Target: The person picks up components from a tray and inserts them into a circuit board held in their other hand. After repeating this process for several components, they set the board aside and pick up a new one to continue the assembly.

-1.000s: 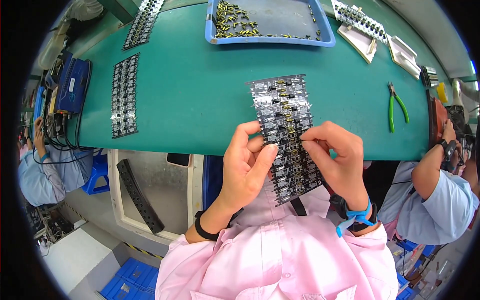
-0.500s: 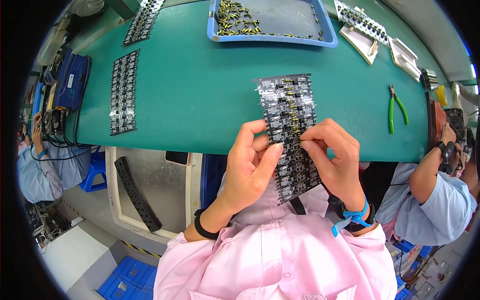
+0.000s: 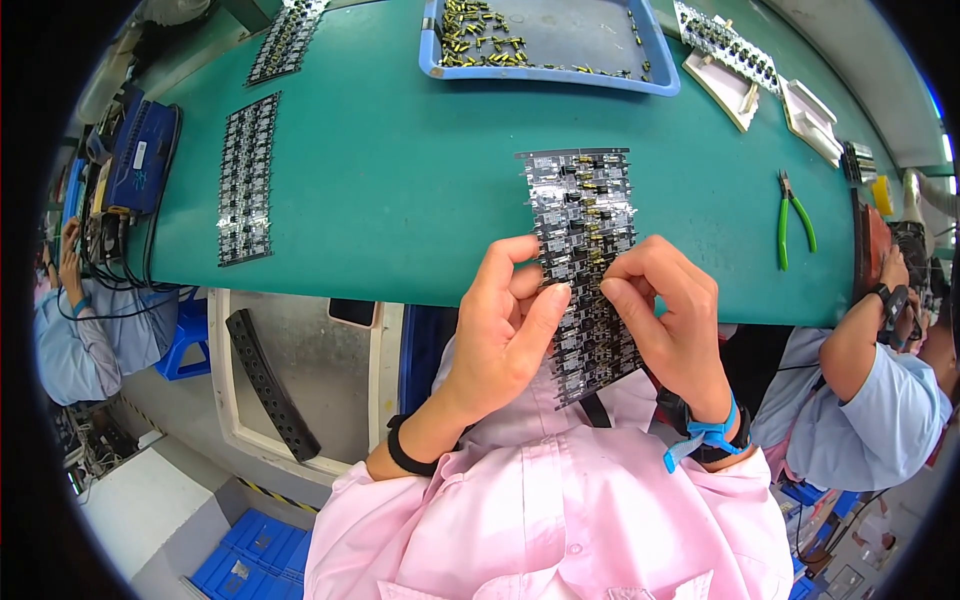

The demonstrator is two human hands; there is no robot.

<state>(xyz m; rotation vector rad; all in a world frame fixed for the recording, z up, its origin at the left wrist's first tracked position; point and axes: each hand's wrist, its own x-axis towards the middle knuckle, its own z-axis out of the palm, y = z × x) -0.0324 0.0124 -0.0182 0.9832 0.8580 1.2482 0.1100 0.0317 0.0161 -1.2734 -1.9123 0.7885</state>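
A long black circuit board panel, with small parts in rows and yellow-black pieces along its middle, is held tilted over the table's near edge. My left hand grips its left edge, thumb on the face and fingers behind. On the right side, my right hand has thumb and forefinger pinched together at the board's face. Whatever lies between those fingertips is too small to make out. A blue tray with many small yellow-black components stands beyond the board.
Two similar panels lie at the left. Green-handled cutters rest at the right, near white blocks and another panel. A blue box-shaped device with cables stands far left. Co-workers sit on both sides.
The upper end of the board has shifted slightly to the right. Both hands keep nearly the same place and the same grip.
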